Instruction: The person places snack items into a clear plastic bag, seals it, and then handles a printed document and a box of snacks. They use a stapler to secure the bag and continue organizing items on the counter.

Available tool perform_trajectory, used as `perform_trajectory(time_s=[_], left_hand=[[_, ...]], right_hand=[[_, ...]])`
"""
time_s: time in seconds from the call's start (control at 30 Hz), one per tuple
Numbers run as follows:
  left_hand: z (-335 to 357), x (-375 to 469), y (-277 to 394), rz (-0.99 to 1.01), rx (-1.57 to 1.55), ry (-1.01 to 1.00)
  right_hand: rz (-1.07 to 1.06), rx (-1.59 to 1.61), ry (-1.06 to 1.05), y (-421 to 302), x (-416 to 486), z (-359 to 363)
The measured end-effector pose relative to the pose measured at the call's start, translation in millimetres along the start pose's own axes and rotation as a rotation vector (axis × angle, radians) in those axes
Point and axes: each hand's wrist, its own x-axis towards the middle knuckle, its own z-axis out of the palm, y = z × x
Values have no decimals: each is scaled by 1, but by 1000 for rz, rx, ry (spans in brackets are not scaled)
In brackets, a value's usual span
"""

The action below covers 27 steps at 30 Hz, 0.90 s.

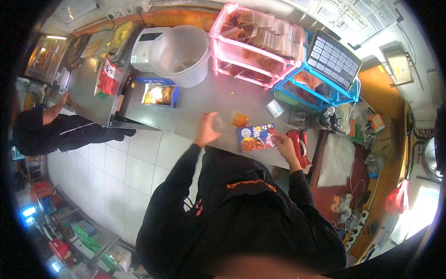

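Note:
A closed printed food carton point(256, 137), blue with a picture of food on it, lies at the front edge of the steel counter point(195, 101). The fingertips of my right hand point(285, 148) are together at its right edge; whether they grip it is unclear. My left hand point(208, 129) is over the counter to the carton's left, thumb and fingers curved. Something faint and see-through may be between them, but blur hides it. A small bag of orange sauce point(240, 119) lies just behind the carton. Beside my right hand is a red tape dispenser point(300, 148).
An open carton of food point(159, 95) stands left, before a translucent bucket point(181, 57). Pink point(256, 52) and blue baskets point(299, 89) line the back, with a tablet point(332, 59) above. A white cup point(275, 108) lies rightward. Another person point(69, 134) stands at far left.

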Motion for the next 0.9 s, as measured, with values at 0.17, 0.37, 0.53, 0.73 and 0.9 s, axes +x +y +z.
perform_trajectory(time_s=[0.17, 0.37, 0.53, 0.73, 0.9], left_hand=[[90, 9, 103, 187, 45, -344], [89, 34, 103, -68, 61, 33], [82, 63, 77, -459, -79, -334], [8, 85, 7, 20, -327, 478], [-184, 94, -161, -272, 189, 985]], right_hand=[[50, 11, -26, 8, -12, 2], [21, 30, 72, 21, -25, -8], [97, 78, 60, 15, -35, -1], [22, 76, -80, -48, -6, 65], [-233, -181, -160, -124, 70, 175]])
